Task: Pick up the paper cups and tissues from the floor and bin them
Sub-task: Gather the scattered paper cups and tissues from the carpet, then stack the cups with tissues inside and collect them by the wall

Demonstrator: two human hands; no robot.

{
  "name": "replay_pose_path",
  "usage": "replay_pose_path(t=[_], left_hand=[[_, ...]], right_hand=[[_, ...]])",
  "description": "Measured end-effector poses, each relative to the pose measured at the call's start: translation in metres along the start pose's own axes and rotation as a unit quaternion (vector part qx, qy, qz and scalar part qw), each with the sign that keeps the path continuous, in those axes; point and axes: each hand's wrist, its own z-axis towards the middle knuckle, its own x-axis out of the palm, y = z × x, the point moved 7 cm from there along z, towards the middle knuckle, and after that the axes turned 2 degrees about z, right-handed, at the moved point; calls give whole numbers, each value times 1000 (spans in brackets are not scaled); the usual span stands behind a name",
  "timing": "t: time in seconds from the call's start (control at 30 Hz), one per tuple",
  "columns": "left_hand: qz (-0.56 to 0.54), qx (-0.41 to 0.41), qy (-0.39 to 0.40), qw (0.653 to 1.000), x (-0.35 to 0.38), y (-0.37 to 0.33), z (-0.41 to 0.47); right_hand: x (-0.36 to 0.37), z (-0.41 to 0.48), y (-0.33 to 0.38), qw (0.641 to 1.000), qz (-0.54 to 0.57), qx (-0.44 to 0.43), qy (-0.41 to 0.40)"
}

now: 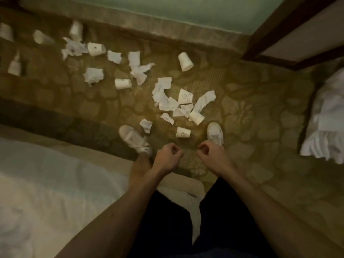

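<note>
Bare-skinned left hand (167,157) and right hand (212,155) are held low and close together over the floor, knuckles facing each other. The fingers of each are loosely curled toward the thumb and grip nothing. Black trouser legs (167,229) fill the lower centre, and a blurred white left sneaker (133,137) and a white right sneaker (216,134) stand on the ochre floral-patterned carpet (260,127).

Between the shoes, just beyond the fingertips, a white paper cup with a dark line drawing (183,132) lies on its side; the mark is too small to read. Farther out is a tight cluster. It holds a second tipped white cup (196,117), a third white cup with faint dark print (185,96) that is not legible, and crumpled white tissues (163,95) touching and overlapping both. One small torn tissue (146,125) lies just beside the left sneaker.

Beyond this, well apart, a lone white cup (185,61) lies near the beige carpet border (149,28). A scattered row of more white cups (96,48) and tissue scraps (138,67) trails to the left edge, where the farthest cups are blurred.

At the margins:
- white bed linen (46,183) at lower left;
- a rumpled white cloth (327,116) at right;
- a dark wooden frame (290,34) at upper right;
- a pale green wall (186,10) at the top.
</note>
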Motion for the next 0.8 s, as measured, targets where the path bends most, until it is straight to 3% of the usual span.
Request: replay_pose_path(t=[0.13, 0.33, 0.57, 0.8], left_hand=[[26, 15, 34, 999, 14, 29, 108], [34, 28, 83, 996, 50, 106, 248], [-37, -3, 151, 988, 95, 179, 347], [-1, 77, 167, 983, 121, 182, 394]], right_hand=[[46, 95, -25, 996, 58, 69, -24], [140, 219, -86, 958, 197, 177, -106], [192, 327, -131, 977, 106, 146, -111], [226, 356, -144, 995, 8, 95, -30]])
